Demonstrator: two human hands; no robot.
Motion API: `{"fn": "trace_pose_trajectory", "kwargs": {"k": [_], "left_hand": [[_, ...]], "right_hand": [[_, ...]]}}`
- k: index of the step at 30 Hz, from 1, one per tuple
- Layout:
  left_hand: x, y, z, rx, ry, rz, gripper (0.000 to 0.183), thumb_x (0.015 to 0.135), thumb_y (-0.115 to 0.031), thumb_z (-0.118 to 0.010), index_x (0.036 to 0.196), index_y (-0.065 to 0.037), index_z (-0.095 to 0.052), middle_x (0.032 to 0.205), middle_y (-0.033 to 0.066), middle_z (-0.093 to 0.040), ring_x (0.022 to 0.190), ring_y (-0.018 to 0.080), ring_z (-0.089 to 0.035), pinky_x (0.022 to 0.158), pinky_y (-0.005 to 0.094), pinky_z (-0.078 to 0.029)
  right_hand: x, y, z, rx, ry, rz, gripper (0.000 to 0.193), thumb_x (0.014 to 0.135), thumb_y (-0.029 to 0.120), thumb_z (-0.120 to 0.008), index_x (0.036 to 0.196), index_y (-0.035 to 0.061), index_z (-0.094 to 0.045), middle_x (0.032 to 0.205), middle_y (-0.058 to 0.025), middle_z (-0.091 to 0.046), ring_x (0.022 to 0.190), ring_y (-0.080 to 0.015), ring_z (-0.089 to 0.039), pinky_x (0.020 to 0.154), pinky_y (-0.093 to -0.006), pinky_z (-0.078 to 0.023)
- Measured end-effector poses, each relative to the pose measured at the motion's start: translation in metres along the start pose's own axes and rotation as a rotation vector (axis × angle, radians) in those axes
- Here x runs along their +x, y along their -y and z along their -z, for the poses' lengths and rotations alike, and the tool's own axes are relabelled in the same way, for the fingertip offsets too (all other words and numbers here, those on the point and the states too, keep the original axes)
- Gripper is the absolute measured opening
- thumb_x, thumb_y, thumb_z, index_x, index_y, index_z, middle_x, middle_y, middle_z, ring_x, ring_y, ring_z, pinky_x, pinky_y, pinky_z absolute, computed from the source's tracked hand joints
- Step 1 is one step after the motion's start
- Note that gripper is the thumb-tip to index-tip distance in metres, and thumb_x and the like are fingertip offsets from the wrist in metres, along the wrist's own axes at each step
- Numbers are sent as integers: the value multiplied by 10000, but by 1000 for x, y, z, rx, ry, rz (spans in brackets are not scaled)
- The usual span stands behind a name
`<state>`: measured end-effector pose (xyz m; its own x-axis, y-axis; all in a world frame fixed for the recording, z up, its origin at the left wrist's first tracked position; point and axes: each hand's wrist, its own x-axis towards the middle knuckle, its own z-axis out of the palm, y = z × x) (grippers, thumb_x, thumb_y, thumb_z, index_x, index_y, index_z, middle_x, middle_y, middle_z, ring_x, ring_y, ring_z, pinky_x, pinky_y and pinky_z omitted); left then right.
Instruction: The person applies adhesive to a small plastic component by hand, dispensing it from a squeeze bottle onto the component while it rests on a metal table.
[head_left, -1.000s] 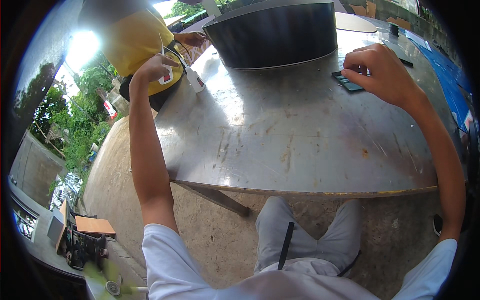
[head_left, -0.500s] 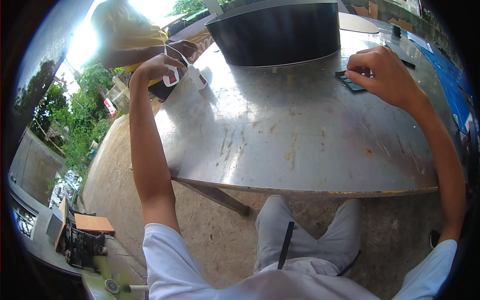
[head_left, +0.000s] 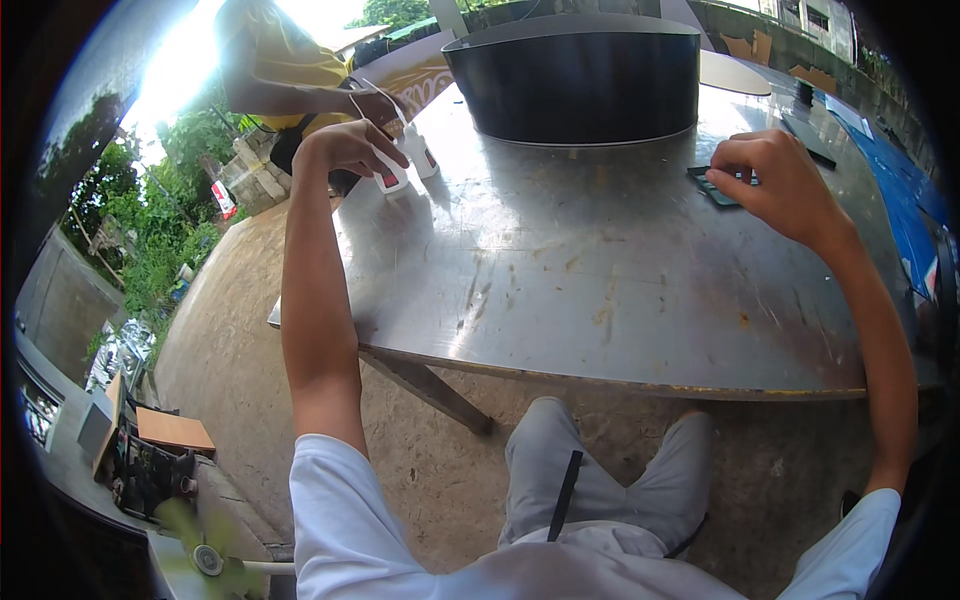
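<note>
Scuffed, stained metal table [head_left: 600, 290]; glossy black tub [head_left: 580, 85].

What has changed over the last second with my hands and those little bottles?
The left hand came down onto one small white bottle at the table edge. Another person's hand came in over the second bottle. The right hand stayed on the dark flat piece.

Bare tabletop [head_left: 600, 290] before black tub [head_left: 585, 85]
</note>
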<state>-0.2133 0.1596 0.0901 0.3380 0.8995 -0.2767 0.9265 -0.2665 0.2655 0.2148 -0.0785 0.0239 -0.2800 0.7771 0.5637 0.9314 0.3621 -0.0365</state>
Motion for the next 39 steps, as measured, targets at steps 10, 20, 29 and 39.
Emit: {"fn": "trace_pose_trajectory", "kwargs": {"k": [10, 20, 29, 39], "left_hand": [[-8, 6, 10, -42, 79, 85, 459, 818, 13, -696, 1220, -207, -726, 1336, 62, -624, 1166, 209, -609, 952, 364, -570], [-80, -59, 17, 462, -53, 5, 297, 833, -140, -742, 1127, -98, -756, 1200, 128, -688, 1004, 219, -693, 796, 347, -590], [-122, -64, -165, -97, -329, -909, 721, 821, -746, -591, 1320, -233, -512, 1497, 237, -343, 1377, 472, -271, 1129, 663, -157], [-95, -75, -168, -219, -171, -711, 733, 830, -708, -605, 1331, -185, -493, 1499, 228, -353, 1407, 431, -272, 1154, 611, -165]], "right_hand": [[2, -5, -4, 6, 39, -19, 191, 851, 180, -671, 866, 0, -735, 761, -153, -712, 670, -272, -671, 706, -377, -515], [-10, -1, -39, 190, -210, 228, 102, 785, 75, -742, 771, 3, -671, 821, -113, -634, 896, -270, -630, 786, -372, -501], [-9, 28, -30, 337, -119, 118, 210, 773, 210, -777, 790, 37, -660, 965, -125, -601, 949, -305, -589, 802, -402, -505], [12, 4, -36, 487, 223, 174, 592, 764, 603, -727, 1018, 72, -668, 1039, -119, -601, 1045, -283, -613, 883, -385, -529]]}}
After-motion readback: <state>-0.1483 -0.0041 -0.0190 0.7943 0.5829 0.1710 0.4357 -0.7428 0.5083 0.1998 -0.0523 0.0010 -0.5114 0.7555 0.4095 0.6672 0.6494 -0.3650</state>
